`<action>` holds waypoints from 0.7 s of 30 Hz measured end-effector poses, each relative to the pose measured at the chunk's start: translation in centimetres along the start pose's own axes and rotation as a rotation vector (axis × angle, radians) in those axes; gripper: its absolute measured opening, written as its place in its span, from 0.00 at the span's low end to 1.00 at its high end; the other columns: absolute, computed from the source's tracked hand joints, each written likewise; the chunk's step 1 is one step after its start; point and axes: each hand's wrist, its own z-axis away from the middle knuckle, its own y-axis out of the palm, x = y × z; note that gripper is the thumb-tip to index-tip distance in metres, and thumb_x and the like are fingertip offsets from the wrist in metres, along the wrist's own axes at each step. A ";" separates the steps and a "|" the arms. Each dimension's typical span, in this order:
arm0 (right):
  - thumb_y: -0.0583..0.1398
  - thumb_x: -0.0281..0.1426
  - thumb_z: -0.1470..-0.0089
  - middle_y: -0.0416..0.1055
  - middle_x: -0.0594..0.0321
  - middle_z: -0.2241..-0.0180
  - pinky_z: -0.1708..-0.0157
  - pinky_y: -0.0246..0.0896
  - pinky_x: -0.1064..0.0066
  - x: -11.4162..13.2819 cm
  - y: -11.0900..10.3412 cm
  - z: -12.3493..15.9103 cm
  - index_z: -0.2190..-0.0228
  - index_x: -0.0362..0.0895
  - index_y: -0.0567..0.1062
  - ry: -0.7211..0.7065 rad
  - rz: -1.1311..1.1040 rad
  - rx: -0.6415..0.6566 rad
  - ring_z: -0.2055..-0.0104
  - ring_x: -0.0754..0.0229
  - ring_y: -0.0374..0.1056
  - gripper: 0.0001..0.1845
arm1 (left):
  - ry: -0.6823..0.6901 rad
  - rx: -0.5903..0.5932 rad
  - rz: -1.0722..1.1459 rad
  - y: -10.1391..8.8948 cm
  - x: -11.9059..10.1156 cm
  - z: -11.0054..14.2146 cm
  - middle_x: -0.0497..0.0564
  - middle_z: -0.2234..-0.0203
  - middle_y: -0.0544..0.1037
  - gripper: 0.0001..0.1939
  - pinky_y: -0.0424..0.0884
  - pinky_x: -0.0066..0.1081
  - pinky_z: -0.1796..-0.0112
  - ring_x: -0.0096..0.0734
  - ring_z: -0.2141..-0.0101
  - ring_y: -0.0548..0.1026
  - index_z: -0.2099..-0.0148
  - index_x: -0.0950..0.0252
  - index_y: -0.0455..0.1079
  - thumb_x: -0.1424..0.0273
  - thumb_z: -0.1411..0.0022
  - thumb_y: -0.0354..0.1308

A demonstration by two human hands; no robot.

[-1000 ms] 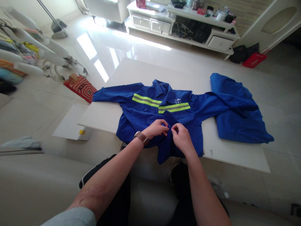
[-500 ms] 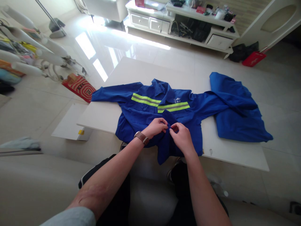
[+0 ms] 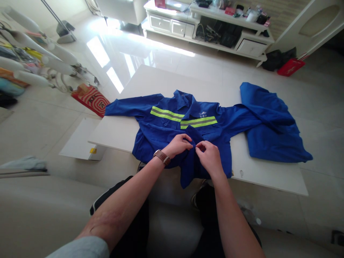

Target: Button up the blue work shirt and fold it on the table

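Observation:
A blue work shirt (image 3: 161, 127) with yellow-green reflective stripes lies front up on a low white table (image 3: 115, 134), sleeves spread to both sides. Its lower hem hangs over the near edge. My left hand (image 3: 179, 144), with a brown watch on the wrist, pinches the left side of the shirt's front opening at mid-chest. My right hand (image 3: 210, 157) pinches the right side of the opening, fingertips almost touching the left hand's. Both hands are closed on the fabric.
A second blue garment (image 3: 271, 125) lies crumpled on the table's right part. A red patterned bag (image 3: 90, 100) and a white box (image 3: 80, 141) sit on the floor at left. A white cabinet (image 3: 209, 28) stands at the back. My legs are under the table edge.
Both hands stay at the shirt's front opening; the fingers have shifted only slightly, working at the same spot.

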 end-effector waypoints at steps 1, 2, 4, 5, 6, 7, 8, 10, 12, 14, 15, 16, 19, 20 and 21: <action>0.59 0.29 0.45 0.76 0.63 0.69 0.62 0.61 0.66 0.0 0.0 0.0 0.72 0.47 0.78 -0.002 -0.002 -0.001 0.67 0.58 0.70 0.07 | 0.002 0.004 0.005 0.0 0.0 0.0 0.44 0.82 0.75 0.11 0.66 0.24 0.73 0.23 0.78 0.72 0.64 0.67 0.69 0.85 0.46 0.64; 0.59 0.29 0.45 0.76 0.63 0.69 0.62 0.61 0.66 0.0 0.0 0.0 0.72 0.47 0.78 -0.004 -0.006 -0.001 0.67 0.58 0.70 0.07 | 0.004 0.007 0.010 0.0 0.0 0.1 0.44 0.82 0.75 0.12 0.66 0.24 0.72 0.24 0.78 0.72 0.64 0.67 0.69 0.85 0.46 0.64; 0.59 0.29 0.45 0.75 0.63 0.70 0.63 0.60 0.66 0.0 -0.1 0.0 0.73 0.47 0.78 -0.008 -0.010 0.000 0.67 0.58 0.69 0.07 | 0.010 0.010 0.020 0.0 -0.1 0.2 0.44 0.82 0.75 0.12 0.67 0.25 0.71 0.24 0.78 0.73 0.63 0.67 0.69 0.85 0.46 0.64; 0.60 0.29 0.45 0.75 0.63 0.70 0.63 0.60 0.66 0.1 -0.1 0.0 0.73 0.46 0.78 -0.011 -0.011 0.001 0.67 0.58 0.69 0.07 | 0.013 0.011 0.023 0.1 -0.1 0.2 0.44 0.82 0.76 0.12 0.67 0.25 0.71 0.25 0.77 0.73 0.63 0.67 0.69 0.85 0.46 0.64; 0.60 0.29 0.46 0.75 0.63 0.70 0.63 0.60 0.66 0.1 -0.1 0.0 0.73 0.46 0.78 -0.013 -0.013 0.002 0.67 0.58 0.69 0.07 | 0.016 0.010 0.023 0.1 -0.1 0.2 0.44 0.82 0.76 0.12 0.67 0.25 0.71 0.25 0.77 0.73 0.63 0.67 0.69 0.85 0.46 0.64; 0.59 0.29 0.46 0.75 0.63 0.70 0.63 0.61 0.66 0.1 -0.1 0.0 0.73 0.46 0.78 -0.015 -0.015 0.003 0.67 0.57 0.69 0.07 | 0.017 0.009 0.022 0.1 -0.1 0.2 0.44 0.82 0.76 0.12 0.67 0.25 0.71 0.25 0.77 0.73 0.63 0.67 0.69 0.85 0.46 0.64; 0.59 0.29 0.46 0.75 0.62 0.70 0.63 0.61 0.66 0.1 -0.1 0.0 0.73 0.46 0.78 -0.017 -0.018 0.004 0.67 0.57 0.69 0.07 | 0.018 0.008 0.022 0.1 -0.1 0.2 0.44 0.82 0.76 0.12 0.67 0.25 0.71 0.25 0.77 0.73 0.63 0.67 0.69 0.85 0.46 0.64; 0.59 0.29 0.46 0.75 0.62 0.70 0.63 0.61 0.66 0.1 -0.1 0.0 0.73 0.46 0.78 -0.019 -0.024 0.004 0.67 0.57 0.69 0.07 | 0.019 0.009 0.020 0.0 -0.1 0.3 0.44 0.81 0.76 0.13 0.67 0.25 0.71 0.25 0.77 0.74 0.63 0.66 0.69 0.85 0.46 0.65; 0.59 0.29 0.46 0.75 0.62 0.70 0.63 0.61 0.66 0.1 -0.2 0.0 0.74 0.46 0.77 -0.021 -0.024 0.003 0.67 0.57 0.69 0.07 | 0.019 0.012 0.021 0.0 -0.1 0.3 0.44 0.81 0.76 0.13 0.68 0.25 0.70 0.26 0.76 0.74 0.62 0.66 0.69 0.85 0.46 0.65; 0.59 0.28 0.47 0.75 0.62 0.70 0.63 0.61 0.66 0.2 -0.2 0.0 0.74 0.46 0.77 -0.026 -0.022 0.004 0.67 0.57 0.69 0.07 | 0.020 0.015 0.021 0.0 -0.1 0.3 0.45 0.81 0.76 0.13 0.68 0.26 0.70 0.26 0.76 0.74 0.62 0.66 0.69 0.85 0.46 0.65; 0.59 0.28 0.47 0.75 0.62 0.70 0.62 0.61 0.66 0.2 -0.2 0.0 0.74 0.46 0.77 -0.028 -0.022 0.005 0.67 0.57 0.69 0.07 | 0.020 0.015 0.022 0.0 -0.1 0.3 0.45 0.81 0.77 0.13 0.68 0.26 0.70 0.27 0.76 0.74 0.62 0.66 0.69 0.85 0.46 0.65; 0.60 0.28 0.47 0.75 0.62 0.70 0.62 0.61 0.66 0.3 -0.2 0.1 0.74 0.46 0.77 -0.029 -0.024 0.006 0.67 0.58 0.69 0.07 | 0.020 0.014 0.022 0.0 -0.1 0.3 0.45 0.81 0.77 0.13 0.68 0.26 0.70 0.27 0.76 0.74 0.62 0.66 0.69 0.85 0.47 0.65; 0.60 0.28 0.47 0.75 0.63 0.70 0.63 0.61 0.66 0.3 -0.2 0.1 0.74 0.46 0.77 -0.029 -0.039 0.006 0.67 0.58 0.69 0.07 | 0.025 0.011 0.027 0.0 -0.1 0.3 0.45 0.81 0.77 0.13 0.67 0.26 0.70 0.27 0.76 0.74 0.62 0.66 0.69 0.85 0.47 0.65; 0.60 0.28 0.47 0.75 0.63 0.70 0.63 0.61 0.66 0.3 -0.2 0.1 0.74 0.46 0.78 -0.030 -0.044 0.006 0.67 0.58 0.69 0.07 | 0.027 0.009 0.028 0.0 -0.1 0.3 0.45 0.81 0.77 0.14 0.67 0.26 0.70 0.27 0.76 0.74 0.62 0.66 0.69 0.85 0.47 0.65; 0.60 0.28 0.47 0.75 0.63 0.70 0.63 0.61 0.67 0.3 -0.2 0.1 0.73 0.46 0.78 -0.032 -0.047 0.006 0.67 0.58 0.69 0.07 | 0.030 0.009 0.028 0.0 -0.1 0.3 0.45 0.81 0.77 0.14 0.67 0.25 0.70 0.26 0.76 0.74 0.62 0.67 0.69 0.85 0.47 0.65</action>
